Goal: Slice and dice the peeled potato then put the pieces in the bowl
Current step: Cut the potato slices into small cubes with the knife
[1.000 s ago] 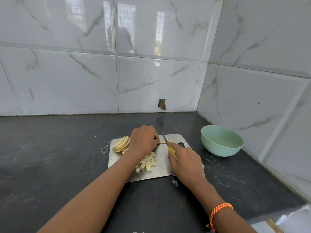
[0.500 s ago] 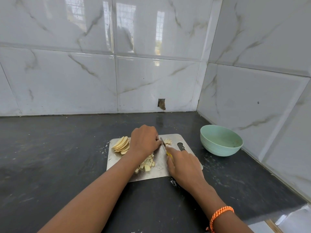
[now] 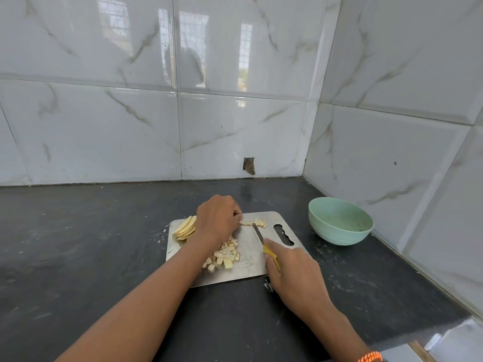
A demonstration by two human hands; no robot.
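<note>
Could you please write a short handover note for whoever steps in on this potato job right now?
Left hand: fingers curled, pinning the strip being diced at the far edge of the cutting board.
Right hand: grip on the yellow-handled knife, blade tip beside that strip.
Uncut slices are stacked at the board's left end; a pile of diced pieces lies mid-board by the left wrist.
The green bowl stands right of the board; no potato shows in it.
Done: slicing, part of the dicing.
Left: dice the remaining slices, move all pieces into the bowl.
</note>
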